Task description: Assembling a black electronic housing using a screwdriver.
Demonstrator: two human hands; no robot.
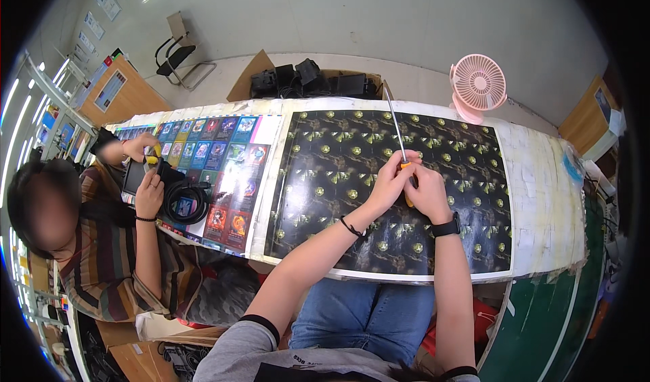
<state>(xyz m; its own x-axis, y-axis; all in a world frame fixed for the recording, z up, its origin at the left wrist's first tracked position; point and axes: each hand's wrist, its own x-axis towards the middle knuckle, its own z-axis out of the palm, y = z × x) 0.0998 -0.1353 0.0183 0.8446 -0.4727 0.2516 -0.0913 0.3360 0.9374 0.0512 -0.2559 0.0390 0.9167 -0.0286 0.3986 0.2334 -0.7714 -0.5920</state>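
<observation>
Over the dark patterned sheet (325,199) I hold a long screwdriver (396,123) with a thin metal shaft and an orange and black handle. The shaft points up and away toward the table's far edge. My left hand (391,182) is closed at the upper end of the handle, where the shaft begins. Just beside it, touching, my right hand (429,194) is closed around the lower part of the handle. Some of the handle is hidden by my fingers.
A pink fan (478,84) stands at the far right. To my left a co-worker (115,246) holds a yellow-handled tool (154,153) near a dark device with a coiled black cable (186,204), above a sheet of colourful cards (237,152). Behind the table sits a cardboard box (257,64) of black devices.
</observation>
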